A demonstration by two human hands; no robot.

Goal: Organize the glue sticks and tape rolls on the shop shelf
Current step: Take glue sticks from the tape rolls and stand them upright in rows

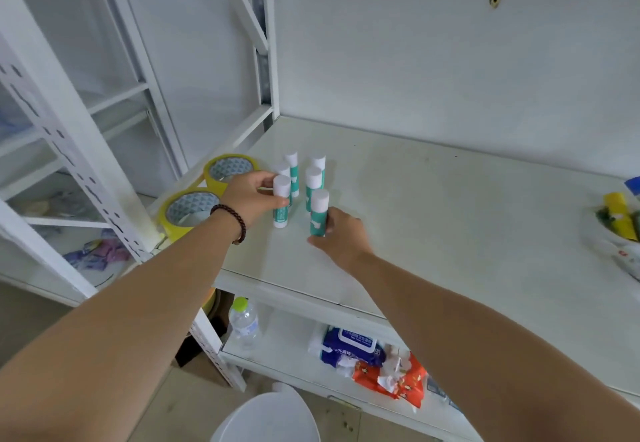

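Six glue sticks stand upright in two short rows at the left end of the white shelf (433, 199). The left hand (251, 199) has its grip closed around the near-left glue stick (281, 206); the right hand (341, 233) holds the near-right glue stick (318, 213) low on its teal body. Two yellow tape rolls (188, 211) lie flat just left of the rows, near the shelf's edge.

To finish this step well, slide each near stick along the shelf until it lines up with the pair behind it. Keep both upright and let go gently. The sticks are tall and narrow, so a nudge could likely topple the neighbours.
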